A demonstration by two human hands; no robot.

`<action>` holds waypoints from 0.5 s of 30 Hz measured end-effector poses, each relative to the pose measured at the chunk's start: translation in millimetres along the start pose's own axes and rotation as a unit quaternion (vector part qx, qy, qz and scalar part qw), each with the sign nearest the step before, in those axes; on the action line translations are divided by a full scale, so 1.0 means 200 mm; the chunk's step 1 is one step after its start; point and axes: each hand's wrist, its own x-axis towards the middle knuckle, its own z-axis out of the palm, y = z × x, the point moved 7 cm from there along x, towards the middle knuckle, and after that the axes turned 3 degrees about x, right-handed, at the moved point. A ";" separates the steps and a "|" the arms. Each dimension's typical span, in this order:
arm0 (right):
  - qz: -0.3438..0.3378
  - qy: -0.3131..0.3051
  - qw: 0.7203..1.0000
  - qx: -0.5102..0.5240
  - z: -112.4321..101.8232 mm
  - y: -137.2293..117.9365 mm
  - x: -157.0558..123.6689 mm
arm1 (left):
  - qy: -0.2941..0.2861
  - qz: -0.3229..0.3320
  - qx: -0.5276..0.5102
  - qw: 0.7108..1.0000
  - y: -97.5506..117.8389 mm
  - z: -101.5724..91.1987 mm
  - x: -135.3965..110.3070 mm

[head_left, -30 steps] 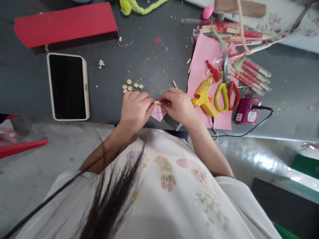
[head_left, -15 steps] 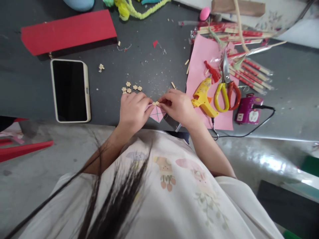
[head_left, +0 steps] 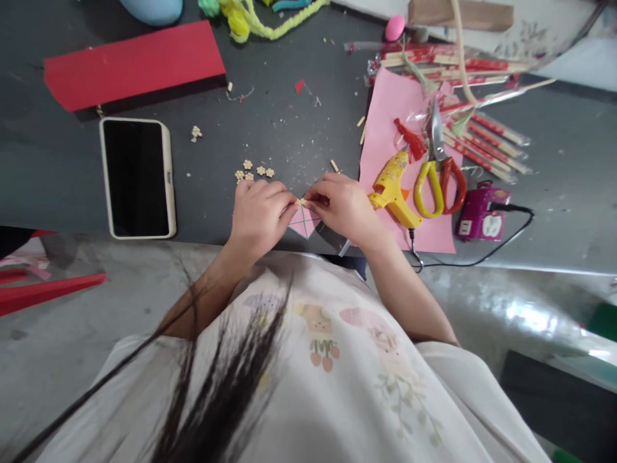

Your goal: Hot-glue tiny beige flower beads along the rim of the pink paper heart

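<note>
Little has shifted since the earlier frame: the camera view tips slightly, bringing in more of the blue rounded object [head_left: 153,8], while both hands stay put. Left hand [head_left: 260,215] and right hand [head_left: 344,209] each pinch, thumb to forefinger, at the upper edge of a pink paper piece [head_left: 304,225] near the table's front edge; how the grip divides between paper and the pale flower [head_left: 301,202] there is hidden. Visible below the fingers, the pink piece tapers to a point facing the person, crossed by dark lines. Beyond the left hand lie small flower beads [head_left: 261,170]; right of the right hand, a yellow glue gun [head_left: 395,186] and scissors [head_left: 438,132] rest on pink paper [head_left: 385,106]. Farther left lies a dark-screened phone [head_left: 136,177].
</note>
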 end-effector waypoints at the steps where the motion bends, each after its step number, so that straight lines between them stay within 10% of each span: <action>1: 0.000 0.000 1.000 0.001 0.00 0.00 0.00 | 0.000 0.000 -0.001 1.000 0.00 0.00 0.00; 15: -0.003 -0.006 1.000 0.029 -0.03 0.02 -0.01 | -0.005 -0.008 0.003 1.000 0.00 0.01 0.00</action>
